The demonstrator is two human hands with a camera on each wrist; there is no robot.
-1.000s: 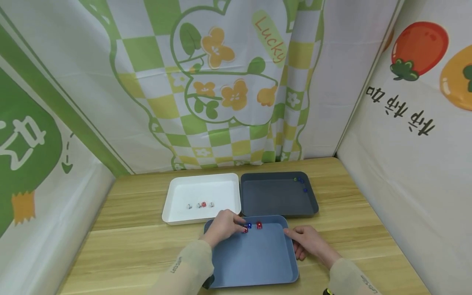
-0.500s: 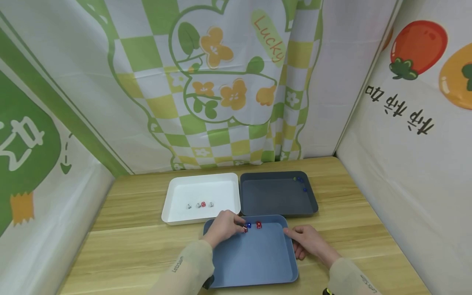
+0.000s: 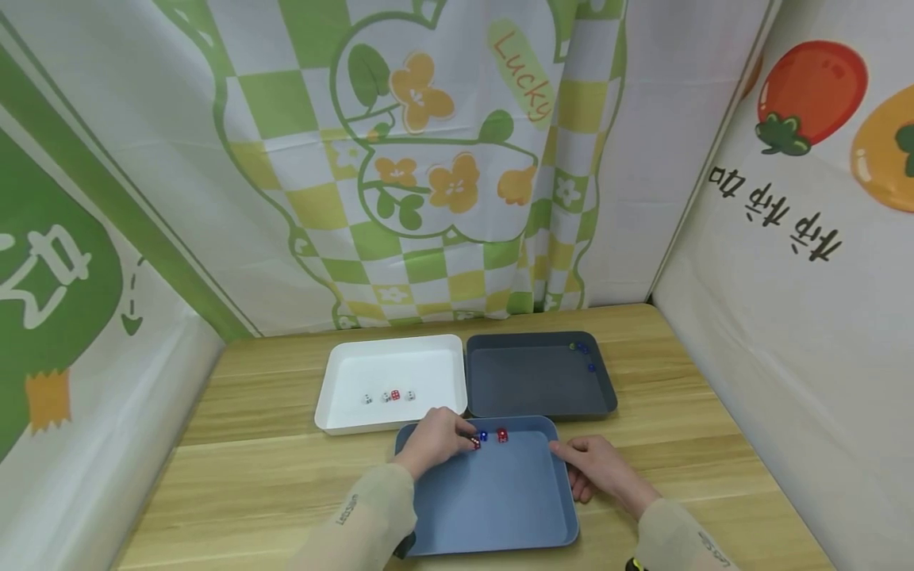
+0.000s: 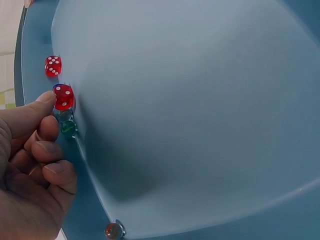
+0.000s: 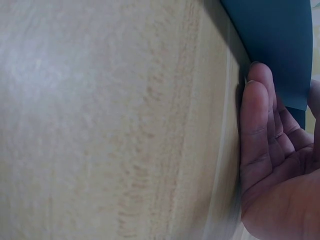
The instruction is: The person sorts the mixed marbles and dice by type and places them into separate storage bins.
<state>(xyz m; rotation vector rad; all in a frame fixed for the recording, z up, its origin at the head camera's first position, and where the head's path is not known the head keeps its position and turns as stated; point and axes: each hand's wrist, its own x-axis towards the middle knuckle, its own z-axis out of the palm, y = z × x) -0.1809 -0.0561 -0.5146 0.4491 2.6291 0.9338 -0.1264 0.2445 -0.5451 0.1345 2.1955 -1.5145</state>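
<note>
My left hand (image 3: 439, 436) reaches over the far-left rim of the blue tray (image 3: 500, 500). Its thumb and index finger pinch a red die (image 4: 63, 97) with white pips, at the tray's far wall. Beside it lie a blue piece (image 3: 483, 436), mostly hidden in the left wrist view, and another red die (image 4: 53, 66). A green glassy marble (image 4: 68, 129) and a clear one touch the wall under my fingers. A reddish marble (image 4: 114, 231) sits in the tray's corner. My right hand (image 3: 600, 468) grips the tray's right rim, thumb on top, fingers outside against the wall.
Behind, at left, a white tray (image 3: 400, 361) holds several white dice and a red die (image 3: 395, 395). A dark grey tray (image 3: 535, 388) beside it has small blue and green pieces in its far-right corner. All stand on a wooden table (image 3: 243, 468) before a patterned curtain.
</note>
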